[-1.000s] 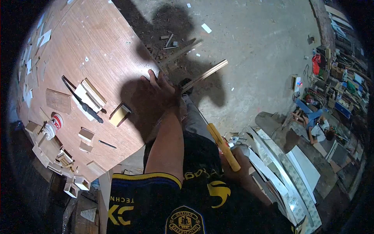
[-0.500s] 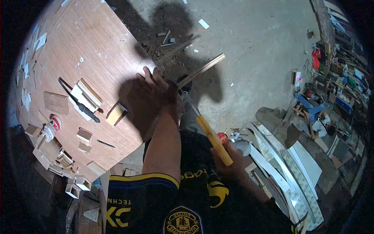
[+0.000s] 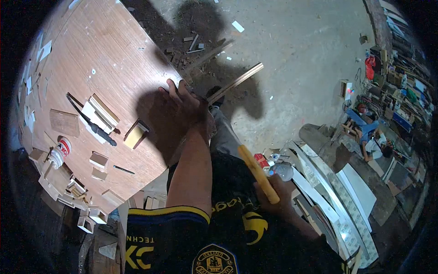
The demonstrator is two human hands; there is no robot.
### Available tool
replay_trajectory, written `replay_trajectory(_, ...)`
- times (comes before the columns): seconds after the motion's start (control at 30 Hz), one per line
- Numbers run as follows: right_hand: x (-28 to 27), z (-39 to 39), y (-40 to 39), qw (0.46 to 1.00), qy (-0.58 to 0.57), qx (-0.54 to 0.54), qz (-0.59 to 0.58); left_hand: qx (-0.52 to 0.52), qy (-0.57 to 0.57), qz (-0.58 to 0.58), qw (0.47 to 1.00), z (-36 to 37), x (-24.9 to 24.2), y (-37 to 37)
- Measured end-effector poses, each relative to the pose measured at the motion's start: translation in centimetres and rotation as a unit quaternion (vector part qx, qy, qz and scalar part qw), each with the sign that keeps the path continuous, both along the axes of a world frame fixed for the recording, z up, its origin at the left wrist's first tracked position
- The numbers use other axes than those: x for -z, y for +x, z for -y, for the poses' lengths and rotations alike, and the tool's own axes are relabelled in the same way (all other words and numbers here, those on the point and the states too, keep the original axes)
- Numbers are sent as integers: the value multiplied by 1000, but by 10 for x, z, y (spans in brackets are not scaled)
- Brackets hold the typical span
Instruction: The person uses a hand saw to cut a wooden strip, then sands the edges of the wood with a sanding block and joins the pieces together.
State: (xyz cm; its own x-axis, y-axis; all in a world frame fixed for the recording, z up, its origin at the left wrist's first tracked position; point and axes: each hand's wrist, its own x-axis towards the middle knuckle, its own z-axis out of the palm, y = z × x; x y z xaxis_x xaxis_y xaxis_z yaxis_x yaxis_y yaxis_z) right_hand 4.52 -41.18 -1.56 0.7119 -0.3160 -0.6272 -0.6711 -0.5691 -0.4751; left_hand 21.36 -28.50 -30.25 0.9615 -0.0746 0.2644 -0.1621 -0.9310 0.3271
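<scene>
- Left hand (image 3: 180, 107) lies flat with spread fingers at the edge of the brown wooden board (image 3: 105, 59); right hand (image 3: 276, 196) is closed around the yellow wooden handle (image 3: 258, 173) of a tool held low beside the body, well apart from the board.
- Leaning on that edge could tip or shift the board, sliding the small wooden blocks (image 3: 98, 160) and the white glue bottle (image 3: 59, 153) off.
- A blind swing near the torso could strike the leg.

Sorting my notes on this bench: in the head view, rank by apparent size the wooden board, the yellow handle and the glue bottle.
1. wooden board, by far the largest
2. yellow handle, held in the right hand
3. glue bottle, the smallest
</scene>
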Motion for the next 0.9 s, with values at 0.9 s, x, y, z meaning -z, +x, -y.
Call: replay_trajectory(0.9,3,-7,37,999,25,31,-14,-11,2,-69,998,2,-22,-1)
